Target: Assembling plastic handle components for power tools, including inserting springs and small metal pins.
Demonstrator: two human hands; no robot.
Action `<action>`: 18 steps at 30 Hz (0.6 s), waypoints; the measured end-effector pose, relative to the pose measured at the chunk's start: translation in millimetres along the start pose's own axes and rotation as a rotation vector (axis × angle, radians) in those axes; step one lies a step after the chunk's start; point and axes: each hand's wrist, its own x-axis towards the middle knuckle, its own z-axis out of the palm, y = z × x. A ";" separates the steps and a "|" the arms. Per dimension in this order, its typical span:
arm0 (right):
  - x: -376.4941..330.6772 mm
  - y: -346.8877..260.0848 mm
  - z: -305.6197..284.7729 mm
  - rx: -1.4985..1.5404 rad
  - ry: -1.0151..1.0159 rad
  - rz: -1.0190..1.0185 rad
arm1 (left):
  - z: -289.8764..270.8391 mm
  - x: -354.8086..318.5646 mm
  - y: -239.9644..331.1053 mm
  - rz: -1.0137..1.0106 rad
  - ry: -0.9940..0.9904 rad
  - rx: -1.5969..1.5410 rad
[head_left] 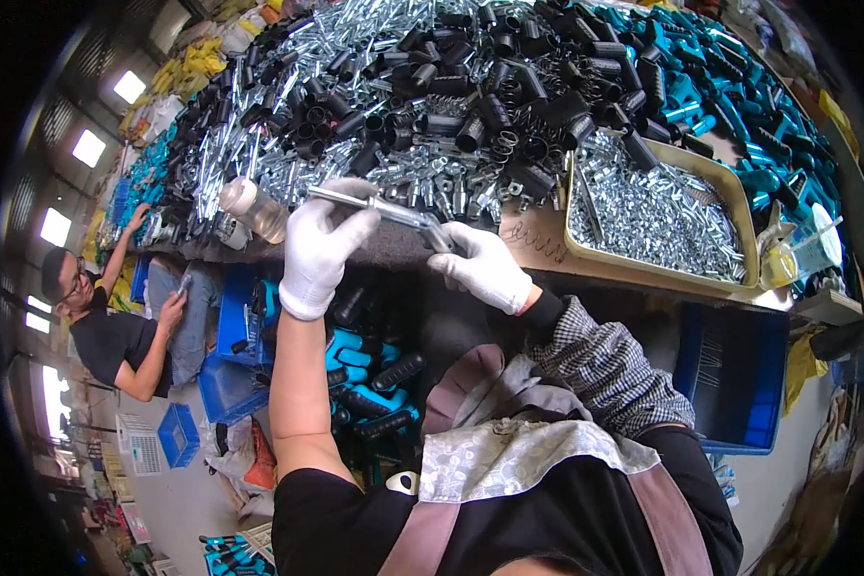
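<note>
Both my hands wear white gloves and meet over the front edge of the workbench. My left hand [324,242] pinches a silvery metal rod assembly [394,211], a thin shaft leading into a thicker sleeve. At its right end, my right hand [483,267] grips the thicker metal part, its fingers closed around it. Behind my hands lies a heap of small metal fittings [432,178]. Black cylindrical sleeves [470,132] and loose springs are piled beyond. A clear bottle with a pale cap [243,197] leans left of my left hand.
A yellowish tray [751,245] of small metal parts stands right, beside a cup [816,240]. Teal handles [730,96] pile at the far right; more teal-and-black handles [370,384] lie below the bench. Blue bins [739,384] flank me. Another person [125,331] sits at the left.
</note>
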 end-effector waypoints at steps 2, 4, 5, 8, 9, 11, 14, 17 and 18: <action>-16.1 -6.8 -0.9 -0.059 -0.015 -0.037 | 1.5 -14.4 3.3 -0.032 -0.009 -0.049; -29.3 -11.2 -3.1 -0.130 0.015 -0.024 | 7.5 -22.5 -0.1 0.021 -0.074 -0.009; -37.3 -13.5 -5.1 -0.267 0.054 -0.127 | 14.0 -25.4 -4.7 0.069 -0.128 0.063; -58.3 -11.8 -9.8 -0.357 0.051 -0.184 | 45.0 -38.1 -25.4 0.179 -0.315 0.110; -65.3 -12.4 -10.4 -0.263 0.021 -0.148 | 54.1 -43.4 -34.8 0.249 -0.332 0.166; -78.2 -23.2 -11.6 -0.191 -0.056 -0.056 | 73.6 -60.4 -39.9 -0.042 -0.358 -0.146; -80.7 -23.3 -21.8 -0.653 0.086 -0.335 | 82.0 -70.8 -54.7 0.185 -0.131 -0.004; -64.5 -38.4 -40.3 -1.195 0.513 -0.579 | 87.1 -83.7 -42.3 -0.076 0.040 -0.105; -55.2 -34.9 -46.6 -1.359 0.545 -0.589 | 89.2 -85.9 -42.5 -0.103 0.078 -0.150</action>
